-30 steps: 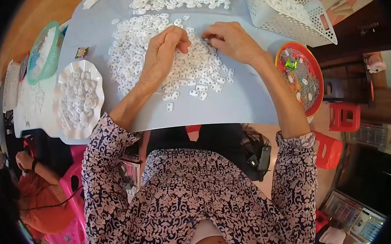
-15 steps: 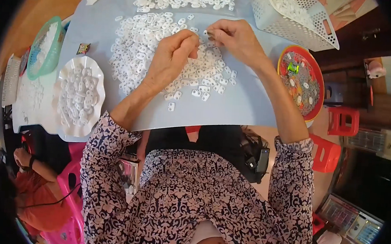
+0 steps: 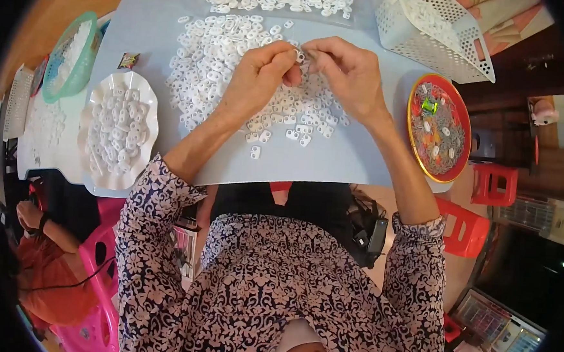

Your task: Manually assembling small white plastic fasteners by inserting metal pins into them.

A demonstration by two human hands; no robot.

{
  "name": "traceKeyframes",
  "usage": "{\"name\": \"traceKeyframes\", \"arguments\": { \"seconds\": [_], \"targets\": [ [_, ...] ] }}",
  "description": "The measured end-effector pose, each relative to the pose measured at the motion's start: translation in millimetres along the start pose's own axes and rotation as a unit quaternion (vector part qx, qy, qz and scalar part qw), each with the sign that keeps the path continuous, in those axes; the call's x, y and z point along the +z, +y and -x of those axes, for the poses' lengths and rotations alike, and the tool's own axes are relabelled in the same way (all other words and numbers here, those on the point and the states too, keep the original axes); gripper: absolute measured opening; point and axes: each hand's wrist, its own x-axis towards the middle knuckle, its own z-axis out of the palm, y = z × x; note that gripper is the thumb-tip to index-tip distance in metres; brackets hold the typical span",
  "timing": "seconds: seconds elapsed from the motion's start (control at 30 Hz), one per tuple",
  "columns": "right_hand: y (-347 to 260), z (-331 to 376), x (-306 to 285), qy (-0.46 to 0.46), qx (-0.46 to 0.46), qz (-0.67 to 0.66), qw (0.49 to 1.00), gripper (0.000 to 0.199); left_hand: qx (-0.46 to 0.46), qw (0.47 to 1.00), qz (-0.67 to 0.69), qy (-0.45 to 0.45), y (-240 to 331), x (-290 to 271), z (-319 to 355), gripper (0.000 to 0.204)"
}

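My left hand (image 3: pixel 260 76) is closed in a pinch above the pile of small white two-hole plastic pieces (image 3: pixel 205 61). One white plastic piece (image 3: pixel 299 56) shows at its fingertips. Close against it, my right hand (image 3: pixel 351 76) is closed too, thumb and forefinger pinched at the piece's right side. Something small and dark seems to be between those fingers, too small to make out. A few loose white pieces (image 3: pixel 256 152) lie nearer the table's front edge.
To the right stands a red-rimmed round tray (image 3: pixel 462 148) of small grey parts with a green wrapper. A white perforated basket (image 3: pixel 394 37) sits behind it. At left are a scalloped white plate (image 3: pixel 149 148) of white pieces and a teal basket (image 3: pixel 85 61). Another person sits at far left.
My hands have come together: the right fingertips now meet the white piece at my left fingertips. The whole view has shifted slightly.
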Motion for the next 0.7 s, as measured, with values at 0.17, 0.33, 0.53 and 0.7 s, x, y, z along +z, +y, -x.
{"name": "traceKeyframes", "arguments": {
  "seconds": [0.17, 0.33, 0.53, 0.7],
  "targets": [
    [6.2, 2.6, 0.6, 0.015, 0.110, -0.113, 0.987, 0.011, 0.019, 1.000, -0.021, -0.003, -2.8, 2.8, 0.9, 0.023],
    [-0.5, 1.5, -2.9, -0.028, 0.129, -0.056, 0.990, 0.011, 0.001, 0.997, -0.074, -0.014, -1.8, 5.6, 2.7, 0.020],
    [1.3, -1.4, -11.2, -0.065, 0.126, -0.013, 0.990, 0.010, -0.004, 0.997, -0.072, -0.036, 1.7, 8.3, 5.5, 0.020],
    [-4.7, 0.2, -11.8, -0.053, 0.106, 0.002, 0.993, 0.012, 0.007, 0.996, -0.071, -0.046, 0.1, 5.6, 5.7, 0.021]
  ]
}}
